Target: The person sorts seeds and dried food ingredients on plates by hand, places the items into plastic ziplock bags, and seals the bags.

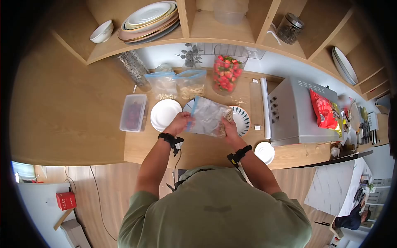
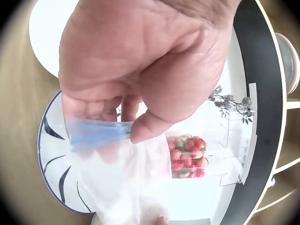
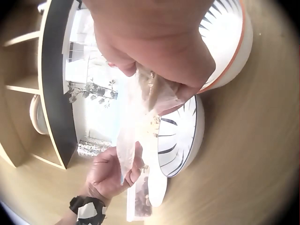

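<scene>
A clear zip bag (image 1: 206, 118) is held tilted between both hands, over two patterned bowls. My left hand (image 1: 180, 123) pinches its blue zip edge (image 2: 101, 137) between thumb and fingers. At the other end, my right hand (image 1: 230, 129) grips the bottom of the bag, where light brown dry pieces (image 3: 151, 89) are gathered. Underneath, a blue-rimmed bowl (image 2: 51, 154) is partly hidden by the bag. An orange-rimmed bowl (image 3: 234, 56) with dark streaks sits beside the right hand. Left of the bag lies a white plate (image 1: 164, 115), close to the left hand.
Behind stand two zip bags, one with pale pieces (image 1: 165, 87) and one with light slices (image 1: 192, 87), and a clear container of strawberries (image 1: 226, 76). A lidded plastic box (image 1: 134, 113) is at left. A small white dish (image 1: 264, 153) and a silver oven (image 1: 287, 111) are at right; shelves hang above.
</scene>
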Demonstrator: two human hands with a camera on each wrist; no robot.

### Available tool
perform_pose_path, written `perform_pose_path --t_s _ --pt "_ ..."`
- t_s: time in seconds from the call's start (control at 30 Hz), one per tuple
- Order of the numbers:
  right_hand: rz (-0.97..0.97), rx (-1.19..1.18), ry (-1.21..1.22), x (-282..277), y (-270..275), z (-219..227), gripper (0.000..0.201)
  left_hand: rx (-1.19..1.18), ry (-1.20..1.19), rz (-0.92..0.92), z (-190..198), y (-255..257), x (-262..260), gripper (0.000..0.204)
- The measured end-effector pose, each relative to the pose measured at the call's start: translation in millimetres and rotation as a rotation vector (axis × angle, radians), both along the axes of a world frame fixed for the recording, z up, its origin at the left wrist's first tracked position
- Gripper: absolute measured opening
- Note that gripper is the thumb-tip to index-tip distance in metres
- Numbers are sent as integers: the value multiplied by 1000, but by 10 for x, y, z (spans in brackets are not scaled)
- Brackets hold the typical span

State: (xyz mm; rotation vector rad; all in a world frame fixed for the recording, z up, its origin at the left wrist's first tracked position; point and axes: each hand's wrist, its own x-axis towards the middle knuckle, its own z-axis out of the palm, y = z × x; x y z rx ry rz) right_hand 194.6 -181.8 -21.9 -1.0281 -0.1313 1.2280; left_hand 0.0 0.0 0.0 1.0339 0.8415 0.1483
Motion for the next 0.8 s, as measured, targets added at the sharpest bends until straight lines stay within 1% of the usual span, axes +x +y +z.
perform_pose_path --t_s 0.03,0.07,0.1,0.13,0.17,0.23,0.27,0.33,0.37,0.4,0.43,0.47,0.5,0.57,0.6,0.67,0.7,0.73,0.77,0.8 --pt "-55 -52 -81 -11 21 -7 24 -4 25 36 -52 -30 12 29" --pt "-54 -54 -81 -14 36 -14 24 -8 51 74 -101 -48 24 35" --pt "-88 -123 -141 -19 51 -21 28 -11 51 75 -152 -48 36 35" --pt "-121 -193 -201 -15 62 -75 32 28 76 44 -203 -50 46 40" --pt "-117 -197 -201 -16 82 -130 32 66 100 14 -255 -56 46 45" --pt "-215 -307 -527 -28 116 -209 40 74 126 19 -324 -99 49 46" --pt "-208 -311 -527 -31 111 -227 40 87 152 22 -337 -124 51 47" --pt "-242 -345 -709 -36 99 -232 47 92 157 22 -374 -159 46 49" --pt "-234 -348 -710 -31 95 -218 47 102 160 16 -402 -174 41 51" --pt "-236 -356 -783 -18 89 -202 48 97 162 23 -428 -186 41 51" --pt "-237 -363 -855 -17 89 -154 49 142 162 4 -459 -192 45 52" --pt "-229 -365 -857 -14 88 -105 49 188 161 -14 -490 -202 52 52" --pt "-204 -386 -862 -9 84 -55 50 183 162 -8 -522 -222 63 52" --pt "-171 -411 -870 -8 93 -1 51 314 159 78 -552 -273 80 50" --pt "-172 -402 -885 -9 104 25 52 308 158 83 -562 -273 76 50" --pt "-165 -396 -904 -28 121 149 52 293 174 -39 -490 -269 79 47" --pt "-168 -356 -908 -44 123 211 53 287 172 -32 -456 -285 84 47" --pt "-169 -317 -912 -63 135 254 53 348 192 -55 -426 -310 97 42" --pt "-159 -319 -917 -69 154 247 53 409 211 -78 -413 -345 113 38" --pt "-164 -318 -874 -78 182 254 54 402 210 -70 -441 -387 134 38"
